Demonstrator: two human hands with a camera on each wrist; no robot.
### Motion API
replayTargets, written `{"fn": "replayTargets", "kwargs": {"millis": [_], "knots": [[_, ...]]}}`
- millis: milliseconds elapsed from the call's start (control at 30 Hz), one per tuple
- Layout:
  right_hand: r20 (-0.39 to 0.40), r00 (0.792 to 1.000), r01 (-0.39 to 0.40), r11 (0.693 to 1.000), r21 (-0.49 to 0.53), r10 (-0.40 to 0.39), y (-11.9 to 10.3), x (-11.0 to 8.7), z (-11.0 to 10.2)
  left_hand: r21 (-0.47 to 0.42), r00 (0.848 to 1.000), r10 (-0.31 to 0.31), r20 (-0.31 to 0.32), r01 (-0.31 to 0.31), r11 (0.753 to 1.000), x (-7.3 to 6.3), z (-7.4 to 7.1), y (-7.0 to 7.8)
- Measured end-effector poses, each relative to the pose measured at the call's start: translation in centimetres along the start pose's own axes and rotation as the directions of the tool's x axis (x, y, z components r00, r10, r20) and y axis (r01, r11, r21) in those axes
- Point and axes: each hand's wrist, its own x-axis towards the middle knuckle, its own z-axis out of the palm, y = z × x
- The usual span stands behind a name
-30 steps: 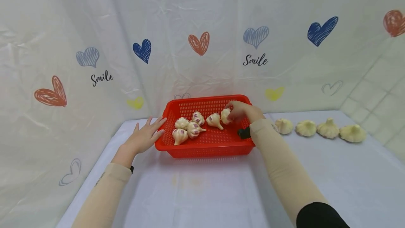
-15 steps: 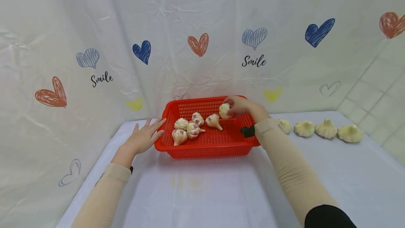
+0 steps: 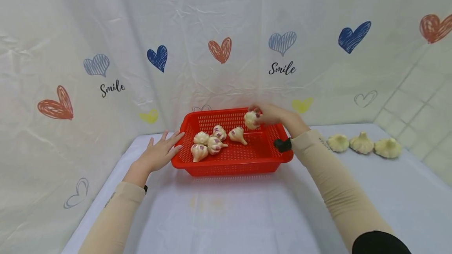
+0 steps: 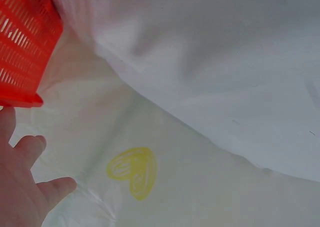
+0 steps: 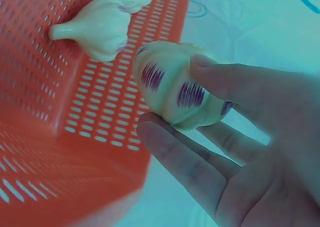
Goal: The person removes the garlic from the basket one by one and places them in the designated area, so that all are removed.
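In the head view, my right hand (image 3: pixel 271 114) grips a garlic bulb (image 3: pixel 251 120) above the far right part of a red plastic basket (image 3: pixel 231 169). The right wrist view shows that bulb (image 5: pixel 175 89), white with purple streaks, pinched between thumb and fingers. My left hand (image 3: pixel 157 155) lies with spread fingers against the basket's left rim; in the left wrist view its fingertips touch the rim's edge. Several more garlic bulbs (image 3: pixel 216 145) sit in the basket's left half, and one separate bulb (image 3: pixel 237 135) lies near its middle.
A row of pale garlic bulbs (image 3: pixel 361 143) stands on the white tablecloth (image 3: pixel 226 214) at the right, partly screened by my right sleeve. Behind the basket hangs a white sheet (image 3: pixel 197 11) printed with hearts.
My right hand has lifted the garlic bulb slightly up from the basket floor, and the right forearm has swung rightward, covering one bulb in the row. The left hand stays at the rim.
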Motion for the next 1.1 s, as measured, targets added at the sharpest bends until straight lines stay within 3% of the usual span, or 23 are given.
{"fn": "replayTargets", "kwargs": {"millis": [200,633,833,1100], "knots": [[-0.06,0.994,0.08,0.991,-0.107,-0.087,-0.5,-1.2,-0.4,0.005,1.0,-0.003,0.002,0.003,1.0,0.1,-0.2,0.0],[-0.108,0.97,0.201,0.969,-0.146,-0.218,-0.9,-4.5,-0.7,-0.007,1.0,0.003,0.002,-0.003,1.0,-0.1,-0.1,0.1],[-0.147,0.965,0.202,0.973,-0.115,-0.218,-0.5,-6.3,-0.6,-0.006,1.0,0.011,-0.001,-0.011,1.0,-0.1,-0.1,0.1],[-0.205,0.967,0.142,0.988,-0.058,-0.151,0.0,-9.3,-0.8,-0.014,1.0,0.007,0.001,-0.007,1.0,-0.1,-0.1,0.1]]}}
